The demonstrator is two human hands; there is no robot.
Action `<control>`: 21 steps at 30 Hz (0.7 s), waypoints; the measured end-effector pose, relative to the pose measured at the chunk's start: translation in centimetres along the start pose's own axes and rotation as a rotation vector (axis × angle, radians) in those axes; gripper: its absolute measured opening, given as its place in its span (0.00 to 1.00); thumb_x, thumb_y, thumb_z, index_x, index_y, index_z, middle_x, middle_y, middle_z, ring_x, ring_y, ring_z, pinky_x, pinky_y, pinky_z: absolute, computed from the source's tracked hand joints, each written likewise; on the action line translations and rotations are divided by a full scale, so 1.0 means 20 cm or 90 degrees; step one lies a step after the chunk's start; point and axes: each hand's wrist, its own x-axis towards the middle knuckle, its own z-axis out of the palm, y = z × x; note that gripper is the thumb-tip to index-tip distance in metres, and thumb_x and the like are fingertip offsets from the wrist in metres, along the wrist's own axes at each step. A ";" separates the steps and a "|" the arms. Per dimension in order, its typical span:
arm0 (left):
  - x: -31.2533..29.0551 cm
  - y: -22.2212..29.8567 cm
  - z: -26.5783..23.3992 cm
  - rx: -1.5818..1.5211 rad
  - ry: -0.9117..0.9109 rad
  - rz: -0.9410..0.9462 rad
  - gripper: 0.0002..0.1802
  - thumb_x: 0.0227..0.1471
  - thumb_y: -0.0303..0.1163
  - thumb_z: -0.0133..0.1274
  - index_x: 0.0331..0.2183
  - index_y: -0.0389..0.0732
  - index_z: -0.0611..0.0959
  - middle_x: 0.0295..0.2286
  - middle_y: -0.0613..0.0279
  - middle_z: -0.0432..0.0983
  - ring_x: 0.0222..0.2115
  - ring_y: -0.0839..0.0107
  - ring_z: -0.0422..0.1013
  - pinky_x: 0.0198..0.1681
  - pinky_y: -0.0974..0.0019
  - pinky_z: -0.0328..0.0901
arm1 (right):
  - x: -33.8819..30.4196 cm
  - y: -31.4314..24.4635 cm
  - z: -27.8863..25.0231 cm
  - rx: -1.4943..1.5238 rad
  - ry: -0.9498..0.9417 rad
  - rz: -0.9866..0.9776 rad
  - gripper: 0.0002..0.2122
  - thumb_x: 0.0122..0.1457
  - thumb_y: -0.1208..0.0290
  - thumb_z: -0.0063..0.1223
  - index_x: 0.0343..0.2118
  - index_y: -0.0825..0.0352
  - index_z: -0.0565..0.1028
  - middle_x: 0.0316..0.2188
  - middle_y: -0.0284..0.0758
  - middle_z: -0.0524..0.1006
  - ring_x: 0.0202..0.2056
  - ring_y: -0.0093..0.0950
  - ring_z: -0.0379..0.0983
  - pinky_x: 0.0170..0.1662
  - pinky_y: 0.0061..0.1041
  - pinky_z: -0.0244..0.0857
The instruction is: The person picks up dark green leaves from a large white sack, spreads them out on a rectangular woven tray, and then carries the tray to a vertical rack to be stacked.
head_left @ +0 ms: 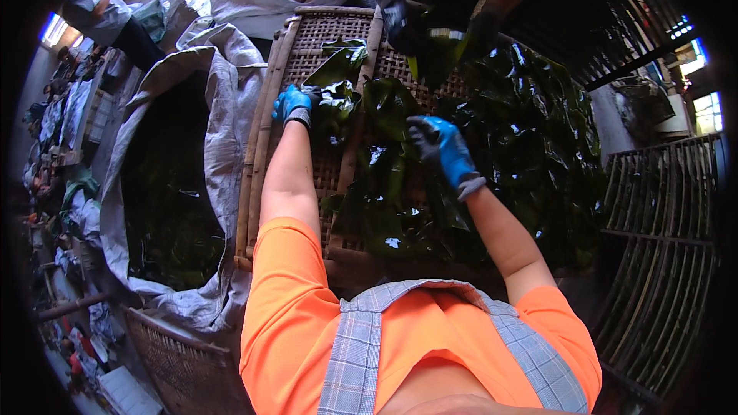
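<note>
Wide, wet, dark green leaves (492, 177) lie over a woven bamboo tray (330, 27) in front of me. My left hand (295, 103), in a blue work glove, is at the tray's left side. Its fingers are curled at the edge of a shiny leaf (336, 100); their tips are partly hidden. Farther right, my right hand (446, 149), gloved in blue with a dark palm side, hovers over the leaves. Those fingers reach leftward, apart, and nothing shows in them.
Across the tray, another person's dark-gloved hands (396, 19) handle leaves. A large pale sack (123, 177) with dark green contents stands at left. Slatted bamboo racks (653, 261) rise at right. A person (115, 19) bends at the far left.
</note>
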 end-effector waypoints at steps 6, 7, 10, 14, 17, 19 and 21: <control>0.22 -0.20 0.11 -0.539 -0.131 0.297 0.11 0.49 0.31 0.49 0.36 0.44 0.81 0.34 0.60 0.78 0.34 0.67 0.73 0.40 0.64 0.66 | -0.05 -0.12 0.12 0.038 -0.003 0.028 0.09 0.55 0.77 0.52 0.39 0.71 0.75 0.32 0.32 0.78 0.35 0.19 0.73 0.39 0.18 0.66; 0.17 -0.20 0.08 -0.792 -0.215 0.328 0.11 0.50 0.27 0.47 0.35 0.41 0.81 0.32 0.61 0.78 0.31 0.70 0.73 0.38 0.67 0.67 | -0.02 -0.14 0.13 0.164 -0.024 0.073 0.09 0.55 0.78 0.51 0.39 0.71 0.75 0.32 0.32 0.78 0.36 0.19 0.73 0.39 0.18 0.66; -0.10 -0.16 -0.03 -0.785 -0.062 0.471 0.06 0.47 0.22 0.48 0.29 0.37 0.80 0.26 0.66 0.75 0.26 0.74 0.69 0.32 0.72 0.65 | 0.03 -0.28 0.22 0.327 -0.053 0.164 0.10 0.58 0.78 0.48 0.42 0.71 0.74 0.35 0.32 0.77 0.35 0.18 0.71 0.41 0.16 0.66; -0.70 -0.06 -0.29 -0.959 -0.269 0.341 0.05 0.42 0.23 0.50 0.28 0.37 0.78 0.24 0.65 0.72 0.23 0.72 0.68 0.30 0.70 0.65 | 0.02 -0.29 0.31 0.613 -0.180 0.198 0.10 0.59 0.70 0.48 0.39 0.69 0.74 0.31 0.30 0.76 0.29 0.16 0.69 0.34 0.17 0.65; -1.09 -0.02 -0.32 -0.862 -0.290 0.440 0.12 0.42 0.23 0.49 0.34 0.34 0.75 0.29 0.63 0.73 0.32 0.72 0.71 0.36 0.71 0.67 | -0.03 -0.23 0.37 0.534 -0.137 0.133 0.10 0.59 0.65 0.49 0.36 0.67 0.75 0.27 0.27 0.75 0.26 0.17 0.67 0.29 0.19 0.64; -1.17 -0.08 -0.25 -0.437 0.045 0.709 0.13 0.42 0.22 0.51 0.35 0.34 0.76 0.34 0.61 0.73 0.41 0.68 0.68 0.44 0.69 0.64 | -0.08 -0.29 0.37 0.659 -0.041 0.320 0.10 0.59 0.64 0.49 0.32 0.66 0.75 0.25 0.25 0.73 0.24 0.17 0.67 0.26 0.20 0.63; -1.25 -0.14 -0.22 -0.239 0.151 0.805 0.11 0.42 0.23 0.54 0.34 0.36 0.78 0.38 0.58 0.73 0.45 0.64 0.67 0.48 0.66 0.63 | -0.14 -0.28 0.32 0.156 -0.002 0.240 0.14 0.58 0.58 0.47 0.25 0.64 0.76 0.20 0.32 0.76 0.21 0.28 0.71 0.25 0.28 0.65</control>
